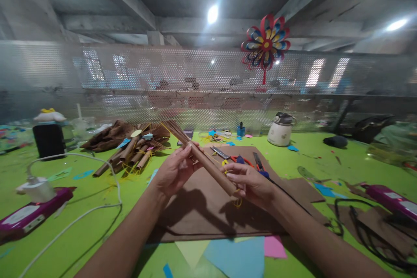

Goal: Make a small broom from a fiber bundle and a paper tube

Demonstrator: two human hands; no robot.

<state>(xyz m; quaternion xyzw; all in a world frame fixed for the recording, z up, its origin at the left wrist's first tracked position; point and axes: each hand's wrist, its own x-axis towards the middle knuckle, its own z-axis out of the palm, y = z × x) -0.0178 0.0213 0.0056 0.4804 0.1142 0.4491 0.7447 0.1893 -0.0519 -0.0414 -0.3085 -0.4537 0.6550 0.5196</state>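
Observation:
Both my hands hold a small brown paper broom (208, 163) slantwise above a brown sheet (208, 213) on the green table (91, 208). My left hand (174, 169) grips the rolled handle near its upper, fringed end. My right hand (250, 182) pinches the lower end of the handle, where yellow thread (237, 202) dangles. The fringe fans out toward the back left.
A pile of finished paper brooms (130, 147) lies at the back left. Scissors (239, 160) and a craft knife (259, 163) rest behind my hands. A white charger with cable (37, 186), purple boxes (29, 215), coloured paper pieces (237, 256), a white pot (280, 130) and a mesh screen with a paper pinwheel (265, 43) surround the spot.

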